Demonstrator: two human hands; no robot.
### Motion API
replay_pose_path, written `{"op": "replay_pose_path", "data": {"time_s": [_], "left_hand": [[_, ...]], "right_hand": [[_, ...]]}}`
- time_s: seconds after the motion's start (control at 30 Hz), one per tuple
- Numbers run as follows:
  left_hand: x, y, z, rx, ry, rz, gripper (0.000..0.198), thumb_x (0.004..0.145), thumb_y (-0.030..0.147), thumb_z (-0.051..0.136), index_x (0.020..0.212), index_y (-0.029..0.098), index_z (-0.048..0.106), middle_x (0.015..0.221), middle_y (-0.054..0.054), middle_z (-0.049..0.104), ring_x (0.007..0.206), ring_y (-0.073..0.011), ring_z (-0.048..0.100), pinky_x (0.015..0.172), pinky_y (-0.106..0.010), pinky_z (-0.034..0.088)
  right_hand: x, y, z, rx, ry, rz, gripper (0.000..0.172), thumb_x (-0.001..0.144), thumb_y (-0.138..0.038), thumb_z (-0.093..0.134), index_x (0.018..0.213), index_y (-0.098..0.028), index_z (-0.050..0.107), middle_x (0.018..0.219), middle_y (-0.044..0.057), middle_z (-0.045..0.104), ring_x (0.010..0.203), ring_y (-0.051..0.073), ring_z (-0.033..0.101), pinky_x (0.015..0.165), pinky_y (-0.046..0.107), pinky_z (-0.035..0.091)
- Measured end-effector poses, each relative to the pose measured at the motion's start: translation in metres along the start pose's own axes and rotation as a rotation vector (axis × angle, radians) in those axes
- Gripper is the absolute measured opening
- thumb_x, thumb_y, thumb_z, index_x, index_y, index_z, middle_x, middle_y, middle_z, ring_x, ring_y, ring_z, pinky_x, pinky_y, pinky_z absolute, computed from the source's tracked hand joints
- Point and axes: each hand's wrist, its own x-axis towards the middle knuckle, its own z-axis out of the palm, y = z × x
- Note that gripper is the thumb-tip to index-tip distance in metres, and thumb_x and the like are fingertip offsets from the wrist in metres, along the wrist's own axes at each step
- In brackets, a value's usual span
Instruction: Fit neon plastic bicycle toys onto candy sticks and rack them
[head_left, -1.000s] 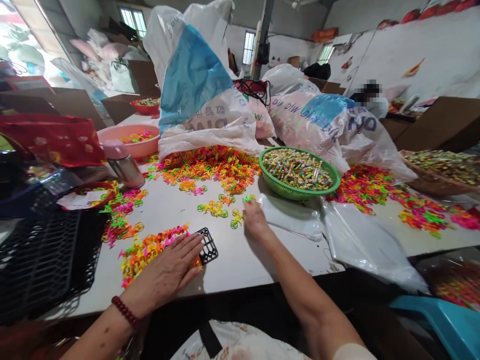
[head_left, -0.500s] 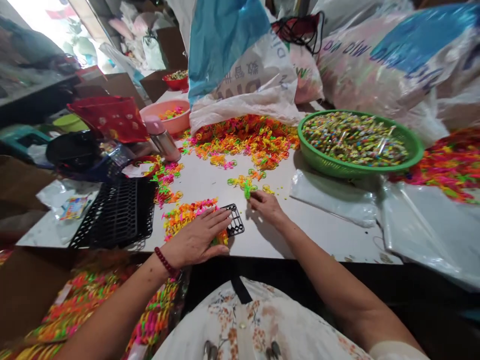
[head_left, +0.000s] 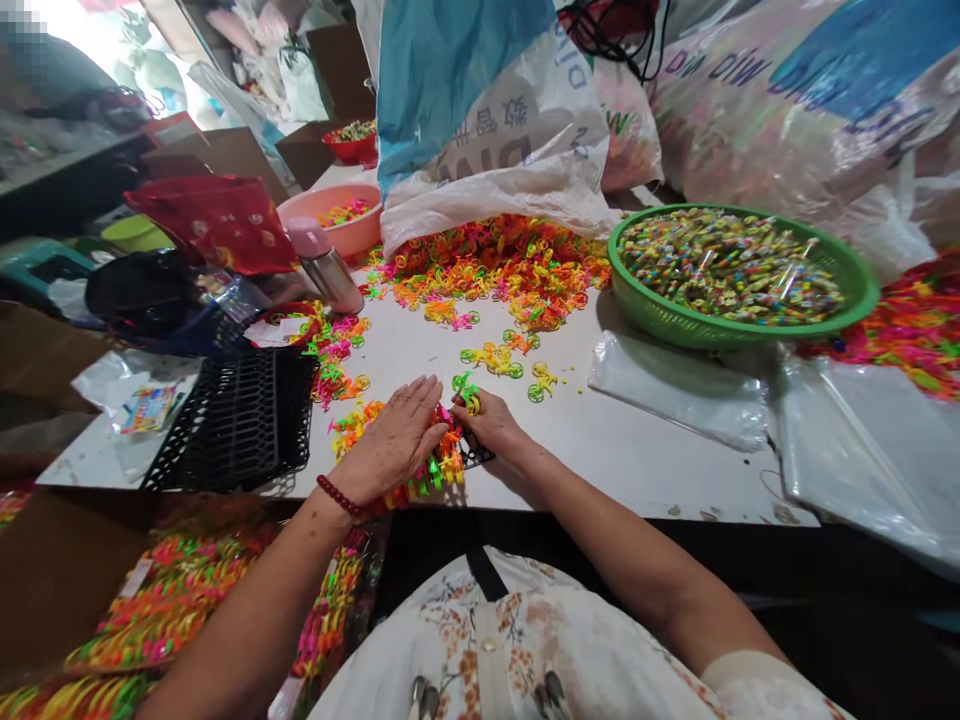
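Note:
My left hand (head_left: 390, 440) lies flat, fingers together, on a row of small neon plastic bicycles (head_left: 427, 470) set on a black grid rack (head_left: 474, 457) near the table's front edge. My right hand (head_left: 491, 422) is pinched on a green and yellow toy bicycle (head_left: 466, 387) and holds it at the right end of that row, touching my left fingertips. A few loose bicycles (head_left: 499, 357) lie just beyond my hands. A large heap of them (head_left: 499, 265) is spread further back.
A green basket (head_left: 862, 300) of wrapped candies stands at the right, with clear plastic bags (head_left: 675, 390) before it. Black grid trays (head_left: 232, 420), a pink-capped flask (head_left: 326, 265), a pink basin (head_left: 360, 235) and big sacks (head_left: 480, 110) surround the work area. More filled racks (head_left: 172, 600) lie below the left edge.
My right hand picked a green bicycle from the loose ones and brought it back to the row on the rack. My left hand stayed pressed on the row. The camera tilted down.

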Motion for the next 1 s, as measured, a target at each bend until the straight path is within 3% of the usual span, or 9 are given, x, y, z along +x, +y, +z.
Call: {"op": "replay_pose_path", "data": {"time_s": [0.13,0.33,0.5,0.63,0.7,0.8,0.9,1.0], "left_hand": [[-0.001,0.002,0.000,0.039,0.007,-0.004,0.058,0.099,0.041,0.034,0.150,0.014,0.026,0.155,-0.017,0.032,0.145,-0.0257,0.027,0.118,-0.050,0.028],[0.000,0.003,0.001,0.117,-0.020,0.000,0.061,0.098,0.045,0.035,0.151,0.016,0.027,0.159,-0.013,0.024,0.147,-0.0261,0.021,0.117,-0.047,0.028],[0.003,0.001,0.004,0.144,-0.066,0.054,0.059,0.097,0.051,0.035,0.150,0.027,0.031,0.159,-0.003,0.028,0.149,-0.0270,0.017,0.118,-0.051,0.022],[0.004,0.000,0.006,0.155,-0.092,0.064,0.060,0.096,0.055,0.034,0.149,0.028,0.032,0.156,-0.001,0.033,0.148,-0.0249,0.020,0.118,-0.048,0.018],[0.003,-0.002,0.007,0.167,-0.087,0.060,0.060,0.096,0.055,0.033,0.149,0.029,0.032,0.156,0.000,0.033,0.147,-0.0238,0.021,0.118,-0.046,0.018],[0.000,-0.016,0.008,0.186,-0.093,0.055,0.059,0.096,0.055,0.033,0.148,0.029,0.034,0.156,0.000,0.034,0.147,-0.0233,0.021,0.118,-0.045,0.018],[-0.004,-0.043,0.006,0.200,-0.109,0.024,0.059,0.095,0.056,0.033,0.148,0.028,0.036,0.155,-0.001,0.035,0.147,-0.0245,0.023,0.117,-0.046,0.020],[-0.004,-0.063,0.001,0.229,-0.026,-0.042,0.056,0.096,0.053,0.032,0.144,0.026,0.044,0.150,-0.004,0.044,0.145,-0.0273,0.027,0.116,-0.052,0.020]], "right_hand": [[0.000,-0.009,-0.002,-0.303,-0.085,-0.131,0.005,0.081,-0.018,0.055,0.080,-0.018,0.059,0.076,0.000,0.062,0.069,0.013,0.050,0.064,0.024,0.038],[0.004,-0.012,-0.006,-0.586,-0.257,-0.241,0.020,0.077,-0.006,0.051,0.092,-0.015,0.060,0.091,0.006,0.064,0.080,0.016,0.054,0.075,0.027,0.041],[0.012,-0.007,-0.004,-0.562,-0.316,-0.244,0.023,0.076,-0.006,0.056,0.097,-0.015,0.061,0.092,0.005,0.064,0.081,0.016,0.056,0.075,0.026,0.043],[0.008,-0.012,-0.009,-0.506,-0.315,-0.241,0.023,0.078,-0.005,0.057,0.097,-0.016,0.064,0.091,0.003,0.066,0.082,0.015,0.057,0.078,0.027,0.045],[0.001,-0.012,-0.021,-0.480,-0.260,-0.276,0.023,0.083,-0.010,0.057,0.104,-0.017,0.065,0.097,0.004,0.067,0.087,0.016,0.059,0.082,0.028,0.046],[-0.011,-0.003,-0.055,-0.547,-0.043,-0.337,0.030,0.089,-0.017,0.056,0.118,-0.018,0.062,0.117,0.009,0.065,0.107,0.020,0.056,0.098,0.035,0.042],[-0.021,0.016,-0.096,-0.811,0.157,-0.300,0.034,0.089,-0.016,0.055,0.122,-0.016,0.062,0.129,0.015,0.058,0.120,0.026,0.046,0.106,0.044,0.036],[-0.026,0.034,-0.121,-1.018,0.198,-0.274,0.035,0.089,-0.016,0.055,0.123,-0.019,0.062,0.131,0.016,0.055,0.121,0.030,0.043,0.103,0.047,0.036]]}}
